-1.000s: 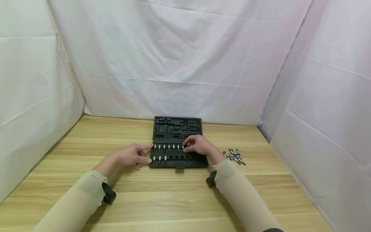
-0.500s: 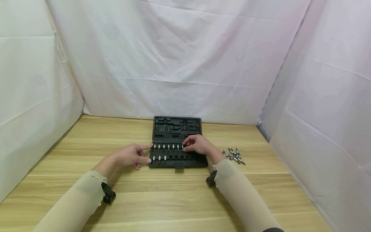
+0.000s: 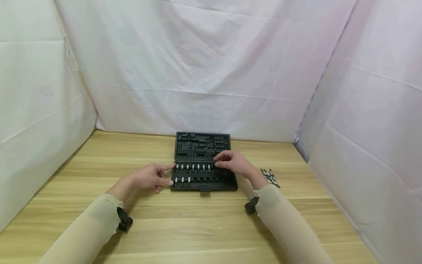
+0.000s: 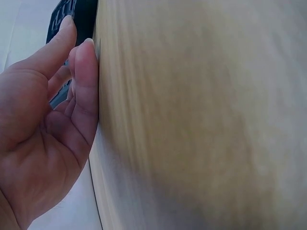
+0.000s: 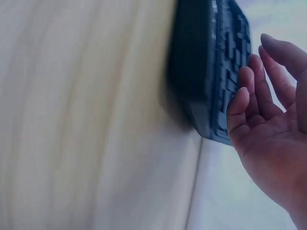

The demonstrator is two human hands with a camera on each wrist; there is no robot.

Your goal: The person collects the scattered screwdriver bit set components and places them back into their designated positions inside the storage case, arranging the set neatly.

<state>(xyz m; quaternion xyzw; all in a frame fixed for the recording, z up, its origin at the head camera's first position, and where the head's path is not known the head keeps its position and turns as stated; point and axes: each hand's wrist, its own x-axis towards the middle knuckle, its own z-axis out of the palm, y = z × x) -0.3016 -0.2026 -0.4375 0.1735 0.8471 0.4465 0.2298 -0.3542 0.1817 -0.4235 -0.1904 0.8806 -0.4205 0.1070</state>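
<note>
A black plastic tool case (image 3: 230,183) lies open on the table, its moulded lid (image 3: 202,145) folded back. Several silver bit sockets (image 3: 193,168) stand in its far row, and three bit sockets (image 3: 182,182) fill the left end of the near row. My left hand (image 3: 148,178) touches the case's left side, index finger at the far corner and thumb at the near one. Over the right half of the case hovers my right hand (image 3: 236,163), just right of the last socket (image 3: 209,168) in the far row. Its thumb and fingers (image 5: 276,91) are apart, holding nothing.
A small pile of loose bit sockets (image 3: 271,178) lies on the wooden table (image 3: 184,227) to the right of the case, partly behind the right wrist. White sheeting (image 3: 197,73) hangs behind and on both sides.
My right hand has let go of the last far-row socket and drawn back to the right, so that socket now shows in its slot. The left hand stays put.
</note>
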